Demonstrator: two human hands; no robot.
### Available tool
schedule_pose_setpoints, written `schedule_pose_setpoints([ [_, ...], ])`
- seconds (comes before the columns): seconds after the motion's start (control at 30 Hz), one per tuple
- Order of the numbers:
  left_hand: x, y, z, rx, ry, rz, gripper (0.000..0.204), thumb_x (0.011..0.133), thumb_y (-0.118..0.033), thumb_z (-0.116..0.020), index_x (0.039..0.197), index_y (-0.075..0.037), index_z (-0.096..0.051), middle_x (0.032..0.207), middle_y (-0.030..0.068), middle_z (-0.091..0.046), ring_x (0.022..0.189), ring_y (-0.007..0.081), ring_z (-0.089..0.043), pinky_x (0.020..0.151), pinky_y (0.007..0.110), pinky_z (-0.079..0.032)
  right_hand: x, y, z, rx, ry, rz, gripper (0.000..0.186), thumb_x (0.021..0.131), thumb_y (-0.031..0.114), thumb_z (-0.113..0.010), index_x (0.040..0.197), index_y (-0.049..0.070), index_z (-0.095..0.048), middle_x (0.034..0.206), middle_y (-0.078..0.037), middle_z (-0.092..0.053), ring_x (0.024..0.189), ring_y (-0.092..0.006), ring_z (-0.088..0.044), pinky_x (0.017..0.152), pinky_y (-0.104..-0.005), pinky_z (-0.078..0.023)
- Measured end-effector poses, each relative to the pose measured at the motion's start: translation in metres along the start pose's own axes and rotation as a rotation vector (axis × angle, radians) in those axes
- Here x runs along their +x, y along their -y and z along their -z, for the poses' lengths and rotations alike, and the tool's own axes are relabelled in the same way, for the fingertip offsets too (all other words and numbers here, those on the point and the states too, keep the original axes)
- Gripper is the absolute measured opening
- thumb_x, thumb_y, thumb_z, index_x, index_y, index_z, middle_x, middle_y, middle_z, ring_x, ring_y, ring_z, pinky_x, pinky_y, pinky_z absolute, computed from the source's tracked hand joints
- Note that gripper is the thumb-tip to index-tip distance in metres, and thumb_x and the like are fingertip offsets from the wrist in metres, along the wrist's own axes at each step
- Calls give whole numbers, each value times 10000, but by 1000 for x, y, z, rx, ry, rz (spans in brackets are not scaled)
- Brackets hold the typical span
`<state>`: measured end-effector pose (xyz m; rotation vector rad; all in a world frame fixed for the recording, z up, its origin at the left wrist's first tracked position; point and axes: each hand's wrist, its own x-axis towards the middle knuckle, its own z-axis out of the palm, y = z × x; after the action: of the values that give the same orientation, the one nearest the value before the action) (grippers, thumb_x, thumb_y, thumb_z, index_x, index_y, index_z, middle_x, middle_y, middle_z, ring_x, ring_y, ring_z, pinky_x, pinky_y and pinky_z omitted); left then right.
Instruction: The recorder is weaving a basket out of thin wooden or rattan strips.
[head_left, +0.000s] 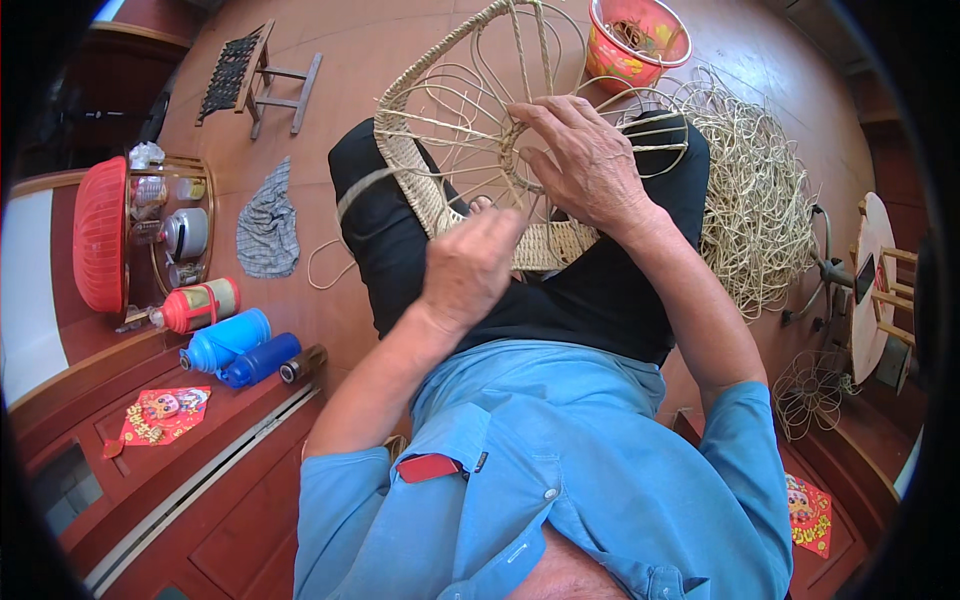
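Note:
A round wire frame (pixel 410 165), partly woven with straw cord, stands between my knees. Its left rim is wrapped in thick plaited straw, and thin petal-shaped loops spread from a small ring (pixel 507 160) in the middle. My right hand (pixel 588 165) is closed on that ring, fingers over the top and thumb on its near side. Just below it, to the left, my left hand (pixel 470 265) is pinched closed and slightly blurred, with a strand of straw cord (pixel 533 207) at its fingertips. A woven straw band (pixel 550 247) shows beneath the hands.
A big heap of loose straw cord (pixel 755 190) lies right of my knee. Beyond it stands a red bucket (pixel 640 45) with cord inside. A small folding stool (pixel 240 75), a grey cloth (pixel 268 220) and vacuum flasks (pixel 228 340) are to the left. A round-topped stool (pixel 875 285) is far right.

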<state>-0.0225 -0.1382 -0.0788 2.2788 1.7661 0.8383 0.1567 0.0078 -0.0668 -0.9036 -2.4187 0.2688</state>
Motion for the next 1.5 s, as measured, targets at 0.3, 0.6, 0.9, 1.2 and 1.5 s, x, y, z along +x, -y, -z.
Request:
schedule_pose_setpoints([
  [0.3, -32, -13, -4, -2, 99, 74, 378, 931, -44, -755, 1307, -53, -717, 950, 139, -733, 823, 332, -760, 720, 439, -614, 2, 14, -2, -91, 99, -88, 735, 869, 405, -875, 1494, 100, -637, 1406, -117, -653, 1374, -321, -598, 1096, -509, -533],
  [0.6, -29, 22, 23, 99, -49, 308, 140, 994, -66, -713, 1111, -103, -778, 997, 126, -701, 877, 335, -732, 757, 453, -582, 7, 20, -4, -101, 116, -129, 738, 811, 487, -931, 1393, 120, -666, 1322, -99, -650, 1320, -315, -616, 1038, -499, -547],
  [0.9, -15, 8, 11, 247, 21, 174, 207, 863, 2, -706, 1044, -80, -764, 997, 52, -706, 1005, 292, -634, 883, 434, -454, 9, 18, -3, -120, 131, -125, 717, 841, 513, -925, 1382, 117, -670, 1310, -97, -652, 1303, -311, -627, 1031, -502, -555],
  [1.2, -15, 16, 11, 240, 27, 155, 164, 845, -66, -808, 962, -108, -701, 942, 47, -673, 958, 281, -603, 853, 444, -408, 10, 17, -4, -117, 156, -124, 733, 851, 511, -922, 1404, 104, -664, 1335, -105, -650, 1332, -310, -616, 1059, -498, -556],
  [1.5, -15, 12, 2, 347, -61, 64, 113, 902, -112, -804, 980, -87, -726, 1003, 68, -700, 964, 293, -635, 938, 441, -468, 7, 15, -3, -116, 163, -130, 747, 856, 511, -919, 1421, 101, -654, 1346, -104, -647, 1342, -308, -610, 1057, -491, -563],
])
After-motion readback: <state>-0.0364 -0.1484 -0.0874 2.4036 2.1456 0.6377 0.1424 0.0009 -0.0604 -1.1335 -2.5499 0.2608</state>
